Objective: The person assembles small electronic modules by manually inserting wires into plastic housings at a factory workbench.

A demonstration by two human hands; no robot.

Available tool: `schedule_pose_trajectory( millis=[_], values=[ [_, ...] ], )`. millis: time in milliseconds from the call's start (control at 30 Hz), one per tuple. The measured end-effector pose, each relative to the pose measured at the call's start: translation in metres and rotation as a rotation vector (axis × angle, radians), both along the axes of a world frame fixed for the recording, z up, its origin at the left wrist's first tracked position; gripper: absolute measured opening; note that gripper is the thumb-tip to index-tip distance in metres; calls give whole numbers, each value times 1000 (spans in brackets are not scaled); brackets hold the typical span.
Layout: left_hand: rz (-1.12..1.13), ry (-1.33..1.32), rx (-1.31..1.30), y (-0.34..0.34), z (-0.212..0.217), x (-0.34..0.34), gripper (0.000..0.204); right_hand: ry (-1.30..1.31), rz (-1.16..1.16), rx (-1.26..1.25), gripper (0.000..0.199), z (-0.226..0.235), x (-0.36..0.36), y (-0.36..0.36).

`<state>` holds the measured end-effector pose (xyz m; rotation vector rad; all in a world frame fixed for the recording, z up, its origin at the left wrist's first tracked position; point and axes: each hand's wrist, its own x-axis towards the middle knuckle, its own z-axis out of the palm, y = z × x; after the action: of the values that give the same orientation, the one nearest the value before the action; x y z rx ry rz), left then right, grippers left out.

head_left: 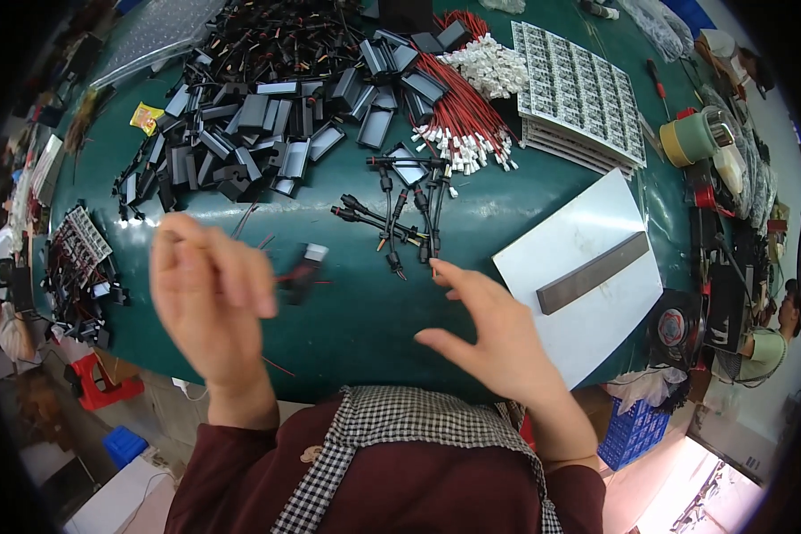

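Observation:
My left hand (212, 298) is raised over the left part of the green table, smeared by motion. Its fingers look bent, but whether anything is between them I cannot make out. Just right of it is a blurred dark piece (303, 276) with a white end and red wires, apart from the fingers. My right hand (494, 334) has thumb and forefinger spread wide. The forefinger's tip is at the lower end of a small group of short black cables with connectors (424, 214); whether it touches them is unclear. An open black plastic case (408, 166) lies among the cables.
Black plastic cases (254, 116) are heaped at the back left, before a mound of black cables (280, 40). Red wires with white plugs (463, 107) lie beside stacked circuit-board panels (578, 98). At right, a dark bar (594, 273) rests on a white sheet (552, 334).

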<state>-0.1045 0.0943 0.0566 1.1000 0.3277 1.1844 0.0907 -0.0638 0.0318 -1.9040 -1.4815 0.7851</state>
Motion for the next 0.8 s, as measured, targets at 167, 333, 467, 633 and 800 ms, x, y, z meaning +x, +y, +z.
schedule_pose_trajectory(
  millis=[167,333,467,633,800],
  values=[
    [454,516,340,21,1,-49,12,-19,-15,8,35,0,48,23],
    [523,1573,712,24,-23,-54,6,-116,-117,55,31,-22,82,72],
    [177,1651,781,19,-37,-53,6,-405,-189,63,24,-38,85,112],
    [55,1658,794,20,-36,-47,14,-548,-200,39,19,-42,82,130],
    [272,1477,788,38,-32,-22,24,-647,-209,-3,17,-16,72,107]
  ],
)
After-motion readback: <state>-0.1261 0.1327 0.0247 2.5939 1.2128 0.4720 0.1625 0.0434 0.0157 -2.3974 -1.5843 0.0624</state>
